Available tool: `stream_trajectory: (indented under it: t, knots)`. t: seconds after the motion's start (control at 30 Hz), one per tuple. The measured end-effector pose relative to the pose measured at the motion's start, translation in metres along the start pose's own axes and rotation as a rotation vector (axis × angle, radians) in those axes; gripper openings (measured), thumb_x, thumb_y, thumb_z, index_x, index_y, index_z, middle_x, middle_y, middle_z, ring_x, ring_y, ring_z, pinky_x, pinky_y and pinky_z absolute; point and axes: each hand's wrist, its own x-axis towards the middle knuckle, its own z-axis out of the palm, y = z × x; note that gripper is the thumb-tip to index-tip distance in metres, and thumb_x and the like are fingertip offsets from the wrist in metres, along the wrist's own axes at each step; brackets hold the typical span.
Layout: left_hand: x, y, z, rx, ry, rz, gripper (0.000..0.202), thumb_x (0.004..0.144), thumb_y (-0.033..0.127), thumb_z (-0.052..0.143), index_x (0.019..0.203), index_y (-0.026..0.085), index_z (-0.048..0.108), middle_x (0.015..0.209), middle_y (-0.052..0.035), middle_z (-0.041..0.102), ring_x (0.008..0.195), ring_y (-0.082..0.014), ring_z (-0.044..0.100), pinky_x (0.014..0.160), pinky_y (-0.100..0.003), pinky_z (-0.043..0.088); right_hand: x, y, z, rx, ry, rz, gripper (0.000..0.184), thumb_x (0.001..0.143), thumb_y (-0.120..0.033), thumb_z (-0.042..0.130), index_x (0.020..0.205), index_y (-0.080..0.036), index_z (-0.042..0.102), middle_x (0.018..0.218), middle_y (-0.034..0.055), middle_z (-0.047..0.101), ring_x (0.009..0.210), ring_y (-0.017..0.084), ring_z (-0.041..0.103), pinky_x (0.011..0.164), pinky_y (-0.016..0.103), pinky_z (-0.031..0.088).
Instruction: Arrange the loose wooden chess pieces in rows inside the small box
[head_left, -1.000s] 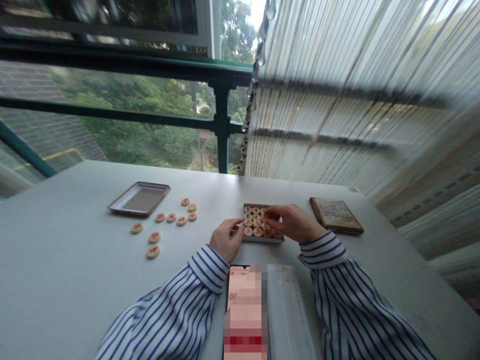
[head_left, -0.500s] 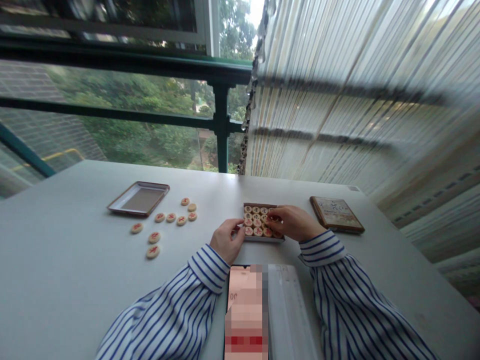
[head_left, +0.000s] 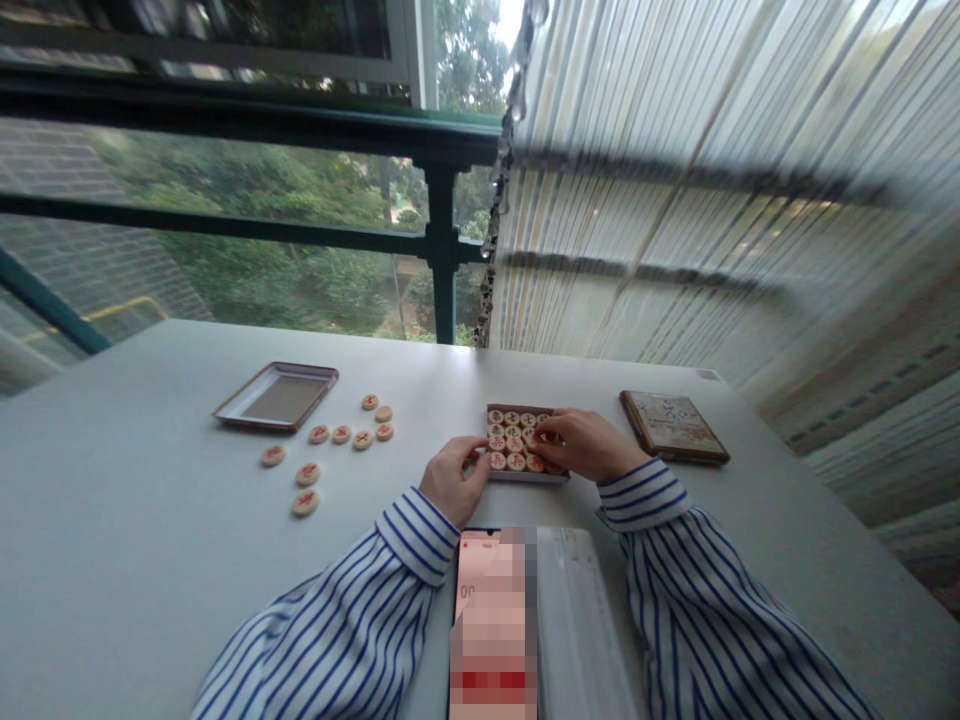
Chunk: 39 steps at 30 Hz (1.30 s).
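fingers (head_left: 553, 424) of the right hand (head_left: 592, 445) bunch over discs in the shallow box (head_left: 525, 478); whether they pinch one, i cannot tell. the left hand (head_left: 455, 482) curls at the box's left edge, its grip unclear. the box sits on the bench (head_left: 150, 500), loose discs (head_left: 320, 434) lying to its left.

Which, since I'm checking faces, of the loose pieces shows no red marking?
The plain-topped piece, just nearer and right of the farthest loose piece; the other eight all show red markings.
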Motion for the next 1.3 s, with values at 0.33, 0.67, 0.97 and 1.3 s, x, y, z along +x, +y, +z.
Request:
stream_trajectory:
  t: [0.33, 0.67, 0.97, 1.3]
  knots:
    - [0.0, -0.0006, 0.0, -0.012, -0.017, -0.016, 0.022, 0.075, 0.024, 0.051, 0.091, 0.014, 0.062, 0.086, -0.008, 0.065, 0.071, -0.0149, 0.061, 0.066, -0.027, 0.051, -0.0008, 0.002, -0.0012, -0.001, 0.0, -0.021, 0.028, 0.082, -0.039, 0.044, 0.088, -0.022, 0.066, 0.086, 0.0058, 0.064, 0.077, 0.017, 0.057, 0.063, 0.026, 0.036]
    - [-0.0002, 0.0019, -0.0004, -0.004, -0.032, -0.03, 0.023, 0.076, 0.024, 0.05, 0.092, 0.013, 0.061, 0.087, -0.0085, 0.064, 0.074, -0.0155, 0.061, 0.067, -0.027, 0.051, 0.0006, 0.002, 0.0011, 0.019, -0.011, -0.025, 0.025, 0.082, -0.032, 0.045, 0.093, -0.025, 0.066, 0.093, 0.0046, 0.065, 0.081, 0.018, 0.057, 0.068, 0.026, 0.037]
    - [-0.0009, 0.0005, -0.0008, 0.003, -0.03, -0.008, 0.022, 0.076, 0.023, 0.05, 0.092, 0.014, 0.061, 0.086, -0.0075, 0.064, 0.073, -0.0146, 0.06, 0.069, -0.027, 0.05, 0.001, 0.0, -0.0001, 0.014, -0.024, -0.027, 0.025, 0.082, -0.032, 0.045, 0.095, -0.025, 0.065, 0.094, 0.0036, 0.065, 0.082, 0.017, 0.057, 0.068, 0.025, 0.037]
    - [-0.0004, 0.0015, -0.0006, 0.012, -0.025, -0.001, 0.02, 0.075, 0.022, 0.051, 0.091, 0.014, 0.062, 0.085, -0.0068, 0.064, 0.074, -0.0143, 0.06, 0.069, -0.027, 0.051, 0.0012, 0.001, 0.0006, 0.0, -0.027, -0.036, 0.025, 0.082, -0.034, 0.044, 0.094, -0.025, 0.065, 0.092, 0.0028, 0.065, 0.081, 0.016, 0.057, 0.068, 0.025, 0.036]
